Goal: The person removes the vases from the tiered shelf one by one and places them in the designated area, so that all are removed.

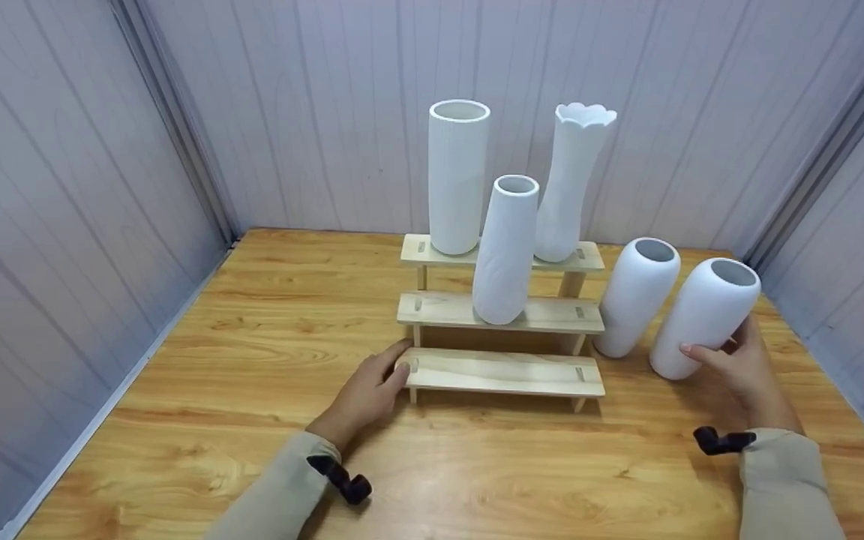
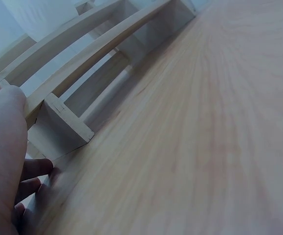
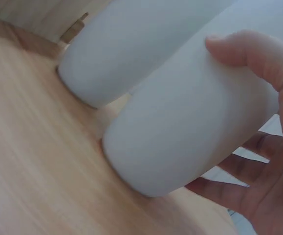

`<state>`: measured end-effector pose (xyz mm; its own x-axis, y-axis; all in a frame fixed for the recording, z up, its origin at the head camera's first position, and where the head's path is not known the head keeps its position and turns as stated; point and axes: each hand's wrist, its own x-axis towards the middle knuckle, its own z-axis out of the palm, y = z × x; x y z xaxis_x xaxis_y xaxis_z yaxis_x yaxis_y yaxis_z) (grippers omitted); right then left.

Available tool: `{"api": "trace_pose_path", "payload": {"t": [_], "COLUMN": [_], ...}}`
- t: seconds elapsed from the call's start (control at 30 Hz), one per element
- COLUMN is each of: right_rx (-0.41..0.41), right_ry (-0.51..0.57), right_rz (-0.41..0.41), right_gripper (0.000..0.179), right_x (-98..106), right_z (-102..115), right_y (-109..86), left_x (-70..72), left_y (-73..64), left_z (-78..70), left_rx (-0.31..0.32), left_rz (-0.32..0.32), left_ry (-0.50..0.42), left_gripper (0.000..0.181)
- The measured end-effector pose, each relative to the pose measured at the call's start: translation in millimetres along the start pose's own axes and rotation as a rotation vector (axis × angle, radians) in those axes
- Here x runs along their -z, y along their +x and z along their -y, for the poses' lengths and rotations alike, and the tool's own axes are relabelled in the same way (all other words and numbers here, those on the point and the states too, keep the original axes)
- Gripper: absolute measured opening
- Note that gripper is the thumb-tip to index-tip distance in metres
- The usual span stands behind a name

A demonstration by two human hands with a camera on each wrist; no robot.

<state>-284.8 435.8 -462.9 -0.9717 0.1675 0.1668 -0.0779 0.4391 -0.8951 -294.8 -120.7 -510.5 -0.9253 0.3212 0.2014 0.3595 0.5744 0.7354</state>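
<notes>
A three-tier wooden display stand (image 1: 503, 373) stands on the table, its left end held by my left hand (image 1: 367, 394). The thumb lies at the lowest board's corner, and the other fingers reach around beside the side panel (image 2: 58, 127). My right hand (image 1: 743, 375) grips a white rounded vase (image 1: 702, 322) standing on the table, thumb on its near side and fingers behind. Just left of it is a similar white vase (image 1: 636, 300). A tapered white vase (image 1: 505, 255) occupies the middle tier. The top tier bears a ribbed cylindrical vase (image 1: 458, 180) and a scalloped-rim vase (image 1: 571, 187).
The wood-grain table (image 1: 252, 360) extends in front and to the left of the stand. Behind it rises a pale panelled wall (image 1: 327, 112), with further panels at the left (image 1: 49, 225) and right (image 1: 852, 225). The two rounded vases stand close beside the stand's right end.
</notes>
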Motion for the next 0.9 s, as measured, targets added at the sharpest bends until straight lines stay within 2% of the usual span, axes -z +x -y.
{"api": "trace_pose_path", "payload": {"t": [0.17, 0.3, 0.63, 0.9], "right_rx": [-0.051, -0.079, 0.003, -0.027], "right_ry": [0.024, 0.054, 0.032, 0.035], "right_rz": [-0.015, -0.045, -0.131, -0.165], "right_gripper": [0.104, 0.104, 0.094, 0.093], "right_x": [-6, -12, -25, -32], "right_z": [0, -3, -15, -14], "right_y": [2.8, 5.9, 10.7, 11.9], "left_x": [-0.2, -0.5, 0.3, -0.2], "left_y": [1.2, 1.4, -0.8, 0.3], "left_z": [1.1, 1.2, -1.6, 0.5], "left_rx": [-0.046, -0.043, -0.001, -0.018], "left_rz": [0.01, -0.001, -0.013, -0.012], "left_ry": [-0.005, 0.015, 0.028, 0.024], "left_gripper": [0.047, 0.047, 0.047, 0.046]}}
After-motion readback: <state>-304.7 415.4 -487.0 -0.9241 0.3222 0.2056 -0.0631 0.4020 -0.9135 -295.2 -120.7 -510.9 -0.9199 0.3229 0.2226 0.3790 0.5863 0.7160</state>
